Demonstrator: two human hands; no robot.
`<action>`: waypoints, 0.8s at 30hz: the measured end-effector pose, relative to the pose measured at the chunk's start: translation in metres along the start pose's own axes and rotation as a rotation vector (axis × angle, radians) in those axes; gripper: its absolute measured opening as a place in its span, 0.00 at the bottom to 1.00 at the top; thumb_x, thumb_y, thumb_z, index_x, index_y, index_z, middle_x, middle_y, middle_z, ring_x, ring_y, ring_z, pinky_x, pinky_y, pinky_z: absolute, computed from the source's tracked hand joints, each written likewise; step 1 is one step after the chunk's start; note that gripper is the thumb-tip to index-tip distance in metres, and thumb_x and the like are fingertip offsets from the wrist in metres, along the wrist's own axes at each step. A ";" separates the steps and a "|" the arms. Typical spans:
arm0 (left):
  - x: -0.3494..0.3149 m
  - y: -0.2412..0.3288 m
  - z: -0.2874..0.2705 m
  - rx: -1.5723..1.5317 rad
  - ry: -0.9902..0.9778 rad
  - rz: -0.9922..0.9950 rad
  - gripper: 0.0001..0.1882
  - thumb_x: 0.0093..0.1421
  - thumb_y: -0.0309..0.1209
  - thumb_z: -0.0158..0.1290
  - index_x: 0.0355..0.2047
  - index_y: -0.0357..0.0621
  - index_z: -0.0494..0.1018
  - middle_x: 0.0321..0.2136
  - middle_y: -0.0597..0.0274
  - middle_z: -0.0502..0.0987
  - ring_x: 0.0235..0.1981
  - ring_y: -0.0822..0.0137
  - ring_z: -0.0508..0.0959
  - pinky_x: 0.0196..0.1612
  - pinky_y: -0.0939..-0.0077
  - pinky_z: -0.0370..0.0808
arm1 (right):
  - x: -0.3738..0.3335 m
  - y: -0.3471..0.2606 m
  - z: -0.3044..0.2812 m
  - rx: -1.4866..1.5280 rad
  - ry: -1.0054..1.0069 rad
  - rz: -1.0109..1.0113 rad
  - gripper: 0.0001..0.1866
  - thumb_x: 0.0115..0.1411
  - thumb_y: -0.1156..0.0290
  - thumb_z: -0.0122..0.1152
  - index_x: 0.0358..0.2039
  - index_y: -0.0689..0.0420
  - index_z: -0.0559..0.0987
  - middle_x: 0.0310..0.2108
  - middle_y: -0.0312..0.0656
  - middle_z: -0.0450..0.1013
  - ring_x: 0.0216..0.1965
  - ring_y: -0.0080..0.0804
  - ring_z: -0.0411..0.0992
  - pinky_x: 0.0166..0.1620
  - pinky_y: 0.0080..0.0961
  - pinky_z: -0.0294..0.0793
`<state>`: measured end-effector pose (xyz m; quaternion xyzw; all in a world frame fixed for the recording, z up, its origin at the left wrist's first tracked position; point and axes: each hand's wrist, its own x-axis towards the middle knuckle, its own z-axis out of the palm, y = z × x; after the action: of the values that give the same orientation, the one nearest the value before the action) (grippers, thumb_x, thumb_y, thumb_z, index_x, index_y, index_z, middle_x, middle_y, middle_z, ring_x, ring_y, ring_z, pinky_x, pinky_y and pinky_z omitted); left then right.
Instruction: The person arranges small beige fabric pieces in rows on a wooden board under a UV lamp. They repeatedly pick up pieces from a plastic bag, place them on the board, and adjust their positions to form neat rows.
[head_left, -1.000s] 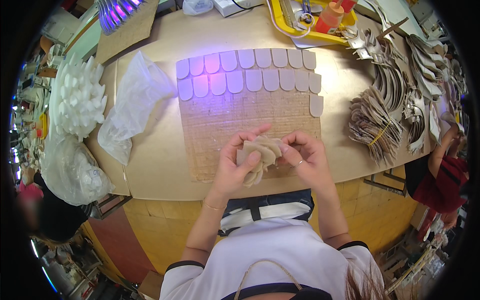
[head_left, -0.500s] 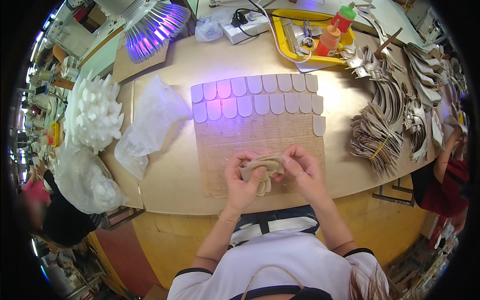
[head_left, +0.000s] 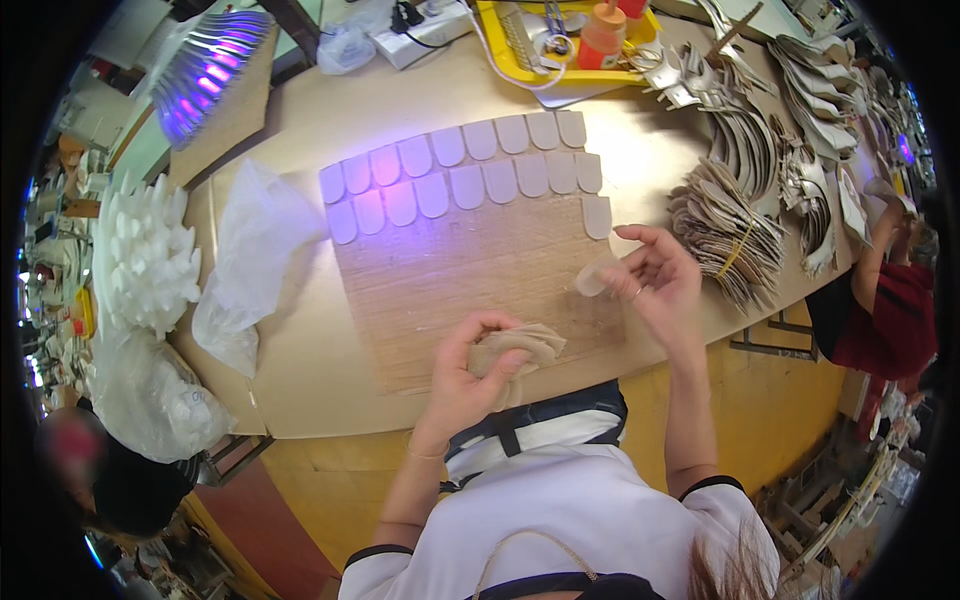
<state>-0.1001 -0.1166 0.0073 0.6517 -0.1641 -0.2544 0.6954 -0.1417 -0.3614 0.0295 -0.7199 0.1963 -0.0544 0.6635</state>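
Observation:
My left hand (head_left: 468, 362) grips a bunch of beige round-ended pieces (head_left: 537, 343) over the near edge of a brown cardboard sheet (head_left: 450, 290). To its right, my right hand (head_left: 662, 288) pinches a single pale round-ended piece (head_left: 594, 277) between thumb and fingers, above the sheet's right side. Two rows of matching flat pieces (head_left: 484, 140) lie along the sheet's far part, their rounded ends toward me. One more piece (head_left: 596, 217) lies below the second row at its right end, just beyond my right hand.
A clear plastic bag (head_left: 255, 255) and stacked white foam shapes (head_left: 148, 255) are on the left. A lit, finned lamp (head_left: 212, 75) stands far left. Farther back sits a yellow tray (head_left: 490, 50) with bottles. Bundled beige cut pieces (head_left: 725, 225) pile up at right; people are on both sides.
My right hand has moved away from my left hand, rightward and farther out, carrying one piece. The left hand keeps the bunch. The whole view has shifted and turned somewhat.

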 end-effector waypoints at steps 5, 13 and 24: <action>0.016 0.013 0.022 0.313 -0.331 -0.038 0.19 0.62 0.33 0.56 0.53 0.43 0.71 0.40 0.49 0.79 0.41 0.51 0.79 0.47 0.63 0.74 | 0.022 0.014 -0.033 -0.117 -0.123 0.257 0.14 0.57 0.77 0.68 0.44 0.65 0.81 0.27 0.37 0.78 0.27 0.18 0.74 0.32 0.14 0.74; 0.045 0.025 0.042 0.443 -0.508 -0.210 0.26 0.64 0.33 0.54 0.62 0.42 0.65 0.51 0.46 0.76 0.51 0.44 0.76 0.54 0.59 0.71 | 0.025 0.017 -0.024 -0.424 -0.112 -0.059 0.19 0.59 0.79 0.64 0.52 0.63 0.75 0.25 0.34 0.71 0.25 0.16 0.68 0.30 0.17 0.69; 0.058 0.018 0.050 0.530 -0.513 -0.225 0.32 0.64 0.33 0.54 0.66 0.41 0.59 0.55 0.38 0.72 0.54 0.40 0.73 0.57 0.56 0.69 | 0.033 0.028 -0.022 -0.387 0.007 -0.029 0.28 0.57 0.75 0.68 0.56 0.59 0.67 0.22 0.41 0.73 0.23 0.26 0.72 0.29 0.24 0.73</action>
<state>-0.0784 -0.1905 0.0242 0.7380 -0.3202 -0.4325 0.4071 -0.1253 -0.3951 -0.0014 -0.8366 0.1949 -0.0276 0.5113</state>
